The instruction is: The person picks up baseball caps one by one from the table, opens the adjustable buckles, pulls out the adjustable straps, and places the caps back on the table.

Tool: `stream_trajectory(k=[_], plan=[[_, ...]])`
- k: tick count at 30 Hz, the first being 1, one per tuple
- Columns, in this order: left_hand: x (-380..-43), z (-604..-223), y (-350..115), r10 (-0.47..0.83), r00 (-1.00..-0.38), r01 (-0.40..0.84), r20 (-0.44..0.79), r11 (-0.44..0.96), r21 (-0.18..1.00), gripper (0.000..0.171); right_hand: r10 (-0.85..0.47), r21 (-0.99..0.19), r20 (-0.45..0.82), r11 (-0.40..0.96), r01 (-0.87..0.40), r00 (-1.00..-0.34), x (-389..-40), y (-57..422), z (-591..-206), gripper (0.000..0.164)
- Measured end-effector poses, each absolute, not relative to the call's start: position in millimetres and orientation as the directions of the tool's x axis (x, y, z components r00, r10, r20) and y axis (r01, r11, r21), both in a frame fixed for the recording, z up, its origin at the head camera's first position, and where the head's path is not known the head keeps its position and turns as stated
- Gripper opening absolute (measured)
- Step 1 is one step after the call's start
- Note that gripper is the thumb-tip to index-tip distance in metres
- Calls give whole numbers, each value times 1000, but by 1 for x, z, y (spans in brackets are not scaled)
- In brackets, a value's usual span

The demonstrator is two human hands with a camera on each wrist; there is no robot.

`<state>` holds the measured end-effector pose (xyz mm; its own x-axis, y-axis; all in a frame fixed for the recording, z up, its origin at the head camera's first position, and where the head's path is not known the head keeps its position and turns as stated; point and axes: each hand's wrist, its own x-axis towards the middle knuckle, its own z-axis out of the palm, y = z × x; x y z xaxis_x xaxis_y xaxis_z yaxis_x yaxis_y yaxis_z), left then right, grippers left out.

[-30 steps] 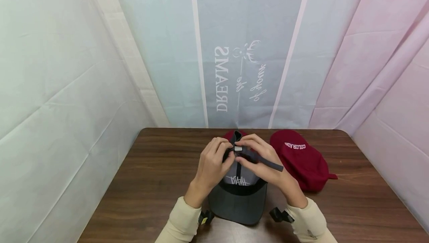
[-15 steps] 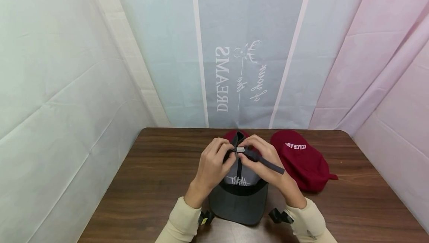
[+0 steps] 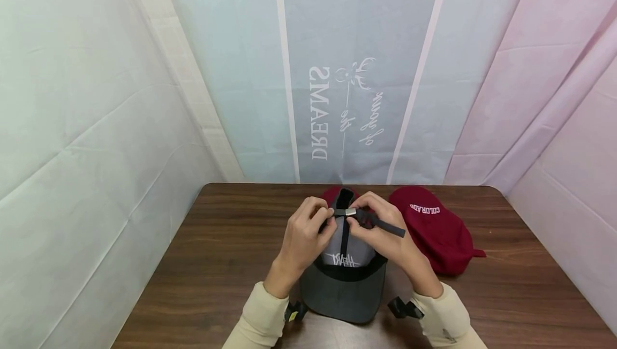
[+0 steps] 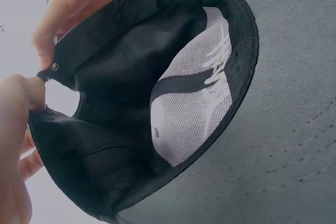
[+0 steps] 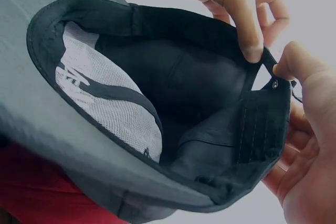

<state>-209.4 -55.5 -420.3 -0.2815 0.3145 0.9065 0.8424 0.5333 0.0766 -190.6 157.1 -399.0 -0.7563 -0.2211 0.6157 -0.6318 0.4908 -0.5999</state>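
Observation:
A dark grey cap is held with its brim toward me and its hollow facing up; inside, pale mesh with white lettering shows. Its back strap runs through a small silver buckle, the loose end sticking out to the right. My left hand pinches the strap just left of the buckle. On the other side, my right hand grips the strap and cap edge beside the buckle. In the right wrist view the thumbs of the left hand and right hand press near the strap opening.
A dark red cap marked COLORADO lies to the right on the brown wooden table. Another red piece peeks out behind the grey cap. Pale fabric curtains surround the table's back and sides.
The right hand has shifted slightly right, and more strap now shows between the left fingers and the buckle. The loose strap end has drawn back slightly and up.

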Motion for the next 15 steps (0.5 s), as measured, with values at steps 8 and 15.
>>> stream_trajectory(k=[8,15], plan=[[-211,-420,-60,285,-297,832,911,545,100,14,-215,-598,650,449,-664,-729,-196,163,-399,26],[-211,-419,-61,256,-321,837,912,527,147,15,-234,-537,688,473,-698,-688,-199,163,-401,35]])
